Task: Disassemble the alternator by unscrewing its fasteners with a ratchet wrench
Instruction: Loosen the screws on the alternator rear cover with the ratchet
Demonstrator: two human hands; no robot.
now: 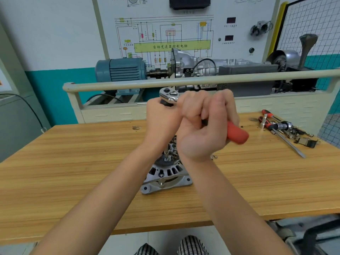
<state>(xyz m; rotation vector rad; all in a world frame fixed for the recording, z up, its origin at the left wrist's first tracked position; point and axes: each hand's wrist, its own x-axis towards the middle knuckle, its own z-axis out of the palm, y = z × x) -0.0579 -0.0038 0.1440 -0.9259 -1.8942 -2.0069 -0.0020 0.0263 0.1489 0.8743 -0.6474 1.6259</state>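
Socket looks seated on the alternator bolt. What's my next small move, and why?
Probably swing the red handle with the right hand while the left hand steadies the ratchet head: the extension stands upright on the alternator, both hands gripping.

alternator [165,173]: top hidden by hands | ratchet wrench [237,134]: mid-handle hidden, red end blurred
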